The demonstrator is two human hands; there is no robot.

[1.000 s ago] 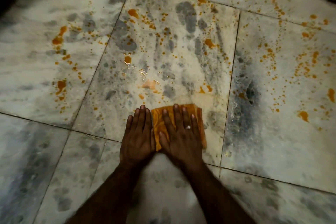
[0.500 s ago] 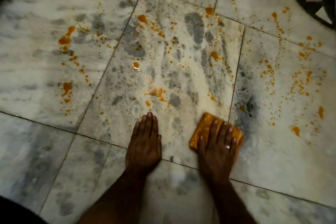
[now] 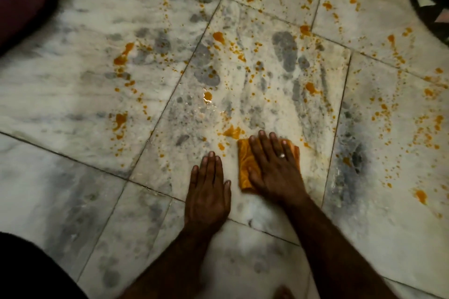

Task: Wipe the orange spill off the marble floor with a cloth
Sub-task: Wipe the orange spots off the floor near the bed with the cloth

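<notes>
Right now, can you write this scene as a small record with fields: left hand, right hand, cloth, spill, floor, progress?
left hand: flat on bare tile, fingers straight, holding nothing
right hand: pressed flat on the cloth, fingers straight, ring on one finger
cloth: folded orange cloth, flat on the floor under the right hand
spill: orange splatter of drops and blobs, spread over several tiles; nearest blob just ahead of the cloth
floor: white and grey marble tile floor
progress: most of the spill not yet wiped

R hand (image 3: 274, 167) on cloth (image 3: 244, 165), L hand (image 3: 207, 192) just left, spill (image 3: 233, 131) ahead
</notes>
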